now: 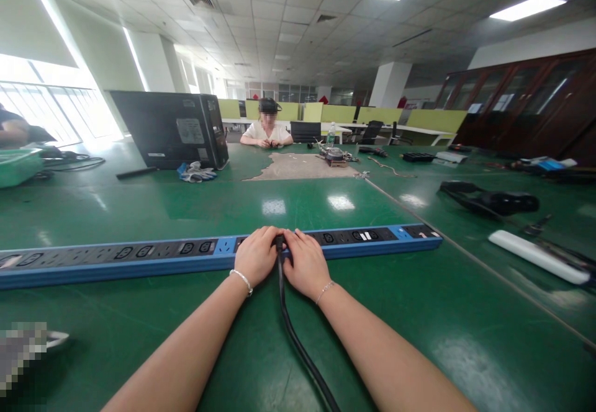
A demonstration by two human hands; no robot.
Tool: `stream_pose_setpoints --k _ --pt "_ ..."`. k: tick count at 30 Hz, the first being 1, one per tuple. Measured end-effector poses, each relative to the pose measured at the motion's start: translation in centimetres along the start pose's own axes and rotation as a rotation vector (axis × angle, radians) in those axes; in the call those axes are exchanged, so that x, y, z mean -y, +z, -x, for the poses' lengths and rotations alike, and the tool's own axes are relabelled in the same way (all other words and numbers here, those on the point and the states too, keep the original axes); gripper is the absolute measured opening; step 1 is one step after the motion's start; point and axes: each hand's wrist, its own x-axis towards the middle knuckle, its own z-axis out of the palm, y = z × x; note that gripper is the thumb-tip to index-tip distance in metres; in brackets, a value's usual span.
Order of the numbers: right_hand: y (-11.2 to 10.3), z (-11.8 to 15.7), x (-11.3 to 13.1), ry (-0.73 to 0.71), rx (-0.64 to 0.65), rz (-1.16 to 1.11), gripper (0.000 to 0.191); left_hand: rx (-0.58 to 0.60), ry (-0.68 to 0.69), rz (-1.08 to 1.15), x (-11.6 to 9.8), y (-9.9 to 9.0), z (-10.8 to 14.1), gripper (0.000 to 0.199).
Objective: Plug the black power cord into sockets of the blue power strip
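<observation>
A long blue power strip [153,267] with black socket inserts lies across the green table. My left hand [255,255] rests on the strip, its fingers closed against the left side of a black plug [279,242]. From the right, my right hand [307,262] closes on the same plug. Fingers partly cover the plug, and I cannot tell how deep it sits in the socket. Its black power cord [294,331] runs down between my forearms toward the bottom edge.
Beyond the strip stand a black computer case [170,129] and gloves [197,172]. A white bar [537,255] and a black device [488,199] lie at right. A pixelated object [21,356] is at lower left. Another person [266,131] sits across the table.
</observation>
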Motion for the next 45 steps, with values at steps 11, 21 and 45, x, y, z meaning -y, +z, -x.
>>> stream_pose_setpoints --k 11,21,45 --pt "0.0 -0.1 0.2 0.011 -0.014 -0.018 0.058 -0.071 -0.041 0.054 -0.2 0.7 0.2 0.022" --pt "0.0 -0.1 0.2 0.015 -0.004 -0.012 0.059 -0.395 0.078 0.189 -1.3 -0.5 -0.8 0.027" --pt "-0.1 -0.2 -0.1 -0.004 0.028 0.02 0.057 0.066 -0.224 0.227 10.2 -6.9 2.6 0.04"
